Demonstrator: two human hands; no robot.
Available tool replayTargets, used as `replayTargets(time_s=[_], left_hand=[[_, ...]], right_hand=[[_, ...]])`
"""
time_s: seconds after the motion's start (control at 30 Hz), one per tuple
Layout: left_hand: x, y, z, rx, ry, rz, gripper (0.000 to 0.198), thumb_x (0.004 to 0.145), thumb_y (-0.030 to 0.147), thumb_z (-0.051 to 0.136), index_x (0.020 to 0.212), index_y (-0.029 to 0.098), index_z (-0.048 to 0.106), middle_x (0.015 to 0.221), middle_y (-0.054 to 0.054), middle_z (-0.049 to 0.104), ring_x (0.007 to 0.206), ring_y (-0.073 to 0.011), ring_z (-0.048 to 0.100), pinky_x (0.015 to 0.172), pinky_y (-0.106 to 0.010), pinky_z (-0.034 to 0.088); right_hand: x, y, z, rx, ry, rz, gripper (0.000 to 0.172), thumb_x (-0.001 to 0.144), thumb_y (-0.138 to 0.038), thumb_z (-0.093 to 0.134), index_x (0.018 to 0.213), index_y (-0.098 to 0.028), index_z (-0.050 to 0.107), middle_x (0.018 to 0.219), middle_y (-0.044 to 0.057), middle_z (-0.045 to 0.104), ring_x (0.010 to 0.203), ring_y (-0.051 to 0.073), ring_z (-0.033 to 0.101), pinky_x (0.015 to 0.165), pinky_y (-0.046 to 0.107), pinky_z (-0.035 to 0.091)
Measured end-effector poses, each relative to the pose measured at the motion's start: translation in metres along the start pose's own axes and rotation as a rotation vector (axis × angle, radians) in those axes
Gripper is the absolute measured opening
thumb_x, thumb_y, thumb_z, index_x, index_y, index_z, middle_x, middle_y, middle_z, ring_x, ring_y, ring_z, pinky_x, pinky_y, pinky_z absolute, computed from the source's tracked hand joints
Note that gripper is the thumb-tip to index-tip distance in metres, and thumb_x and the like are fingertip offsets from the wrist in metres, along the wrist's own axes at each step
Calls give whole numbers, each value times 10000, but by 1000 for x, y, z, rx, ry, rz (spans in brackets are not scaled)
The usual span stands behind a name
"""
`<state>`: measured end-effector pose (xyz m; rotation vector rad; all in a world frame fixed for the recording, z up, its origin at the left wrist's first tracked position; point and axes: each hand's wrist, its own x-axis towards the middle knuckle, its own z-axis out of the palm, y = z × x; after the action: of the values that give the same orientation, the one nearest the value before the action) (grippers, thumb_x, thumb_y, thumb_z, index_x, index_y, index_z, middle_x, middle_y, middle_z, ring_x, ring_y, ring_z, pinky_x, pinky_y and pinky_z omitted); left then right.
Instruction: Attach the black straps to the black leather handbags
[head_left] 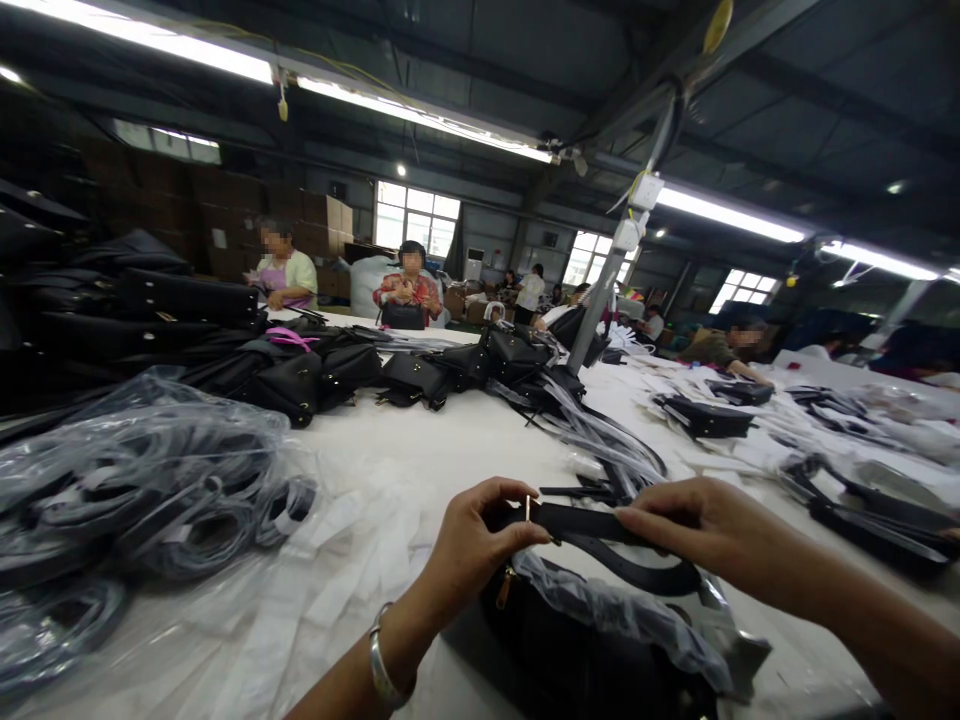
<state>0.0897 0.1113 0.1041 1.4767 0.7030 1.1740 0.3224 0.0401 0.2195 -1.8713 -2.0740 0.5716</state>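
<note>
My left hand (472, 540) pinches the gold buckle end of a black bag strap (592, 523), thumb and fingers closed round it. My right hand (694, 525) grips the same strap further right, fingers curled over it. The strap loops down in front of me over a black handbag (570, 650) partly covered by clear plastic wrap (630, 610). A silver bangle sits on my left wrist. Both hands are held just above the white table (450, 440).
Clear bags of coiled black straps (142, 480) lie at the left. Black handbags (337, 370) are piled across the middle and left. A slanted metal pole (607, 290) rises from the table. Several people work at the far side. More bags and straps (862, 500) lie to the right.
</note>
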Motion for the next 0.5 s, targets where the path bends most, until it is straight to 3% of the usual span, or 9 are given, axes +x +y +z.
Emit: replayTargets(time_s=[0.2, 0.3, 0.4, 0.5], left_hand=[[-3, -4, 5, 7, -46, 42, 293, 675, 220, 875, 945, 186, 767, 851, -18, 730, 799, -185, 646, 731, -251, 484], [-5, -1, 6, 59, -58, 151, 266, 694, 216, 869, 947, 204, 786, 932, -35, 733, 906, -204, 661, 818, -262, 495], [-5, 2, 2, 120, -27, 223, 248, 771, 208, 805, 1018, 226, 786, 1028, -53, 715, 1010, -215, 653, 913, -286, 491], [-5, 6, -2, 110, -17, 178, 267, 800, 173, 758, 1062, 222, 771, 1056, -50, 746, 1009, -216, 676, 926, -300, 505]], right_hand=[[12, -15, 12, 14, -72, -45, 507, 912, -570, 510, 616, -179, 641, 518, -44, 426, 503, 97, 333, 467, 250, 222], [18, -29, 18, -85, -65, -122, 483, 942, -526, 483, 638, -204, 677, 525, -36, 527, 501, 110, 436, 480, 260, 260], [22, -36, 29, -268, 132, -240, 259, 916, -467, 578, 930, -275, 751, 828, -3, 747, 741, 194, 649, 625, 290, 425], [24, -35, 43, -391, 273, -387, 429, 803, -469, 745, 1182, -281, 674, 1167, 56, 729, 1070, 292, 644, 933, 431, 462]])
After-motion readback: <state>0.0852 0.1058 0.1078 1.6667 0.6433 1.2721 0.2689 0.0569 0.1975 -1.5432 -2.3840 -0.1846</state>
